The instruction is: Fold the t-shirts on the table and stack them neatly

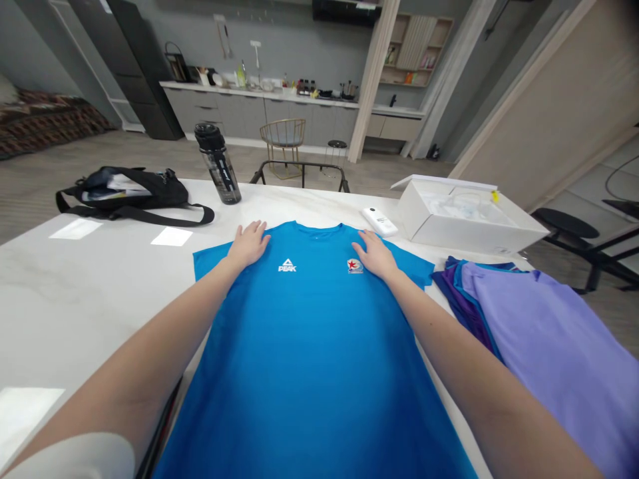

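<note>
A blue T-shirt (319,332) lies spread face up on the white table, its collar at the far side and its lower part running toward me out of view. On its chest are a white PEAK logo and a round badge with a red star. My left hand (248,244) rests flat on the shoulder at the left, fingers spread. On the opposite shoulder lies my right hand (375,254), also flat with its fingers apart. Neither hand grips the cloth.
Folded shirts, a lavender one (544,332) on top, are stacked at the right. Behind them stands an open white box (464,229), with a small white device (379,221) beside it. A black bag (134,193) and a dark bottle (219,166) occupy the table's far left.
</note>
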A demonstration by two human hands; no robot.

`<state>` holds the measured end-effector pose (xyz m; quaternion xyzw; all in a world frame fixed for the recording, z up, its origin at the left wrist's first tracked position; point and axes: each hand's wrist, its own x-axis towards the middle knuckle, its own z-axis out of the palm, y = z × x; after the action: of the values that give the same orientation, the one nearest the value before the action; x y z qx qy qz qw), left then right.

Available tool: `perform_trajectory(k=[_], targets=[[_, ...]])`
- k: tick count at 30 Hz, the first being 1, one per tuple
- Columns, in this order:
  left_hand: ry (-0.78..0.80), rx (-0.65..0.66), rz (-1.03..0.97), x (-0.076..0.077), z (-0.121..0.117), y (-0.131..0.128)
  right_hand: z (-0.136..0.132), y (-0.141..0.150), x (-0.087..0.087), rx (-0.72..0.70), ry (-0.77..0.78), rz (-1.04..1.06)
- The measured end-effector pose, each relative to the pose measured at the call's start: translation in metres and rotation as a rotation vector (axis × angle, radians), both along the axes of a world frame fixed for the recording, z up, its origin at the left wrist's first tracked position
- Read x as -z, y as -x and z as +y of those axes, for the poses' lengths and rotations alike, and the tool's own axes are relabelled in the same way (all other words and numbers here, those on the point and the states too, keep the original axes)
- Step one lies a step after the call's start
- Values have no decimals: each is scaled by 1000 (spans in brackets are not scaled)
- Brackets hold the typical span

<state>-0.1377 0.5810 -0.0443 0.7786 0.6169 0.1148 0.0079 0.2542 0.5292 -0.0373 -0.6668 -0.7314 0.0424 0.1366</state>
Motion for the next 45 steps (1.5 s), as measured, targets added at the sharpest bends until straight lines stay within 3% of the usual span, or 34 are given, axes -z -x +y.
perform_trajectory(k=[3, 7, 15, 21, 25, 27, 32, 36, 40, 45], targets=[[83, 88, 49, 5, 7, -43, 24, 38, 6, -22, 162, 22], [214, -22, -3, 12, 18, -75, 47, 59, 16, 45, 199, -15], [231, -59, 5, 12, 53, -75, 79, 50, 19, 72, 196, -63], [141, -55, 4, 11, 54, -78, 95, 49, 20, 70, 160, -39], [-115, 65, 27, 4, 31, -85, 80, 50, 16, 106, -41, -7], [-119, 96, 42, 1, 13, -90, 63, 47, 15, 126, -80, 8], [28, 57, 2, 8, -39, -103, 9, 15, 14, 320, 7, 58], [128, 63, 22, 15, -72, -108, -22, -28, 12, 458, 196, 90], [93, 43, 26, 11, -89, -105, -37, -61, 11, 411, 270, 19], [46, 73, 38, 4, -116, -107, -50, -79, 10, 308, 258, -40]])
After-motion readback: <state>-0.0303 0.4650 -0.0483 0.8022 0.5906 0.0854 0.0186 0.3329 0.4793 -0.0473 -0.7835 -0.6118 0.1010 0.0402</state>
